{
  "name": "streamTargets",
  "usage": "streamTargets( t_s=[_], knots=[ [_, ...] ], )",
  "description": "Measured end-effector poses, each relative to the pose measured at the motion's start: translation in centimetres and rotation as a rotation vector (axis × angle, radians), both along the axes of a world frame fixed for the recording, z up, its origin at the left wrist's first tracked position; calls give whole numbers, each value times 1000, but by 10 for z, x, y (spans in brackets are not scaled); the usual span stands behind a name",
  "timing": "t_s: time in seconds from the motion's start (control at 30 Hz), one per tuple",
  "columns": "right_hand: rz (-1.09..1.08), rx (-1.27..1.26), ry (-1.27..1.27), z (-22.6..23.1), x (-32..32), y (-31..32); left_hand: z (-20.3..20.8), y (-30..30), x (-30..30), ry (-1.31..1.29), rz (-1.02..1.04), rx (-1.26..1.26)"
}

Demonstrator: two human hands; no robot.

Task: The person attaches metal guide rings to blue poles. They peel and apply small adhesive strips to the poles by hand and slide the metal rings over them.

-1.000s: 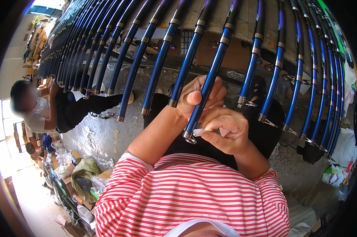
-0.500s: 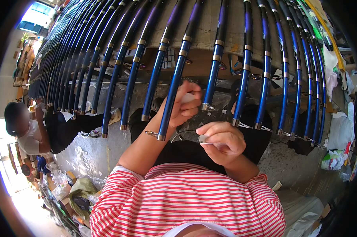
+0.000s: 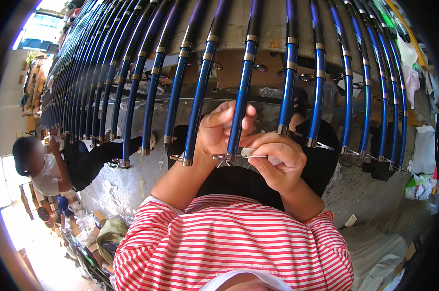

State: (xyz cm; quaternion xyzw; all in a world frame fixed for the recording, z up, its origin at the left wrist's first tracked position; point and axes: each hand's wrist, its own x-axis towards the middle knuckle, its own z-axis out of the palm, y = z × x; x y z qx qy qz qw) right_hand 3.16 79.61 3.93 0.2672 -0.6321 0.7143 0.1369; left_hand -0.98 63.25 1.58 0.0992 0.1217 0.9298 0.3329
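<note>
A row of glossy blue fishing rods hangs down in front of me, with metal bands and small line guides. My left hand (image 3: 218, 127) is curled behind one fishing rod (image 3: 240, 104), fingers closed on a whitish wad that shows only in part. Whether those fingers also grip the rod I cannot tell. Just right of that rod's lower end, my right hand (image 3: 277, 157) pinches a small, flat, pale piece (image 3: 247, 153) between thumb and fingers. More white material lies within its grasp. A metal line guide (image 3: 222, 157) sticks out beside the rod's end.
Other rods (image 3: 200, 104) flank my hands closely on both sides. At the left, a person (image 3: 49, 167) in a white top and dark cap sits by the row. Bags and bundles (image 3: 110, 237) lie at the lower left. Plastic sheeting (image 3: 374, 252) covers the lower right.
My hands have come closer together, the right one moving up to a rod's lower end. The left hand is now behind that rod. The rods appear shifted in view.
</note>
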Motion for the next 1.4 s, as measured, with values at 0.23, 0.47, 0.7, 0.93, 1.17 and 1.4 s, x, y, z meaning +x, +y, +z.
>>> streamTargets(
  t_s=[0.23, 0.47, 0.7, 0.93, 1.17, 1.4],
  knots=[
    [173, -66, -51, 1, 1, -1, 2, -1, 11, 36, 41, 28],
    [210, -59, -31, -2, -2, -3, -2, -4, 12, 23, 34, 23],
    [233, -59, -38, 1, -2, -4, 0, -6, 12, 11, 34, -10],
    [275, -65, -53, 2, -3, -2, -4, -8, 9, 52, 33, -66],
    [343, -102, -84, 3, -4, 0, 1, -6, 7, 120, 28, -135],
    [381, -65, -63, 4, -8, 4, 7, -3, 6, 164, 53, -238]
  ],
)
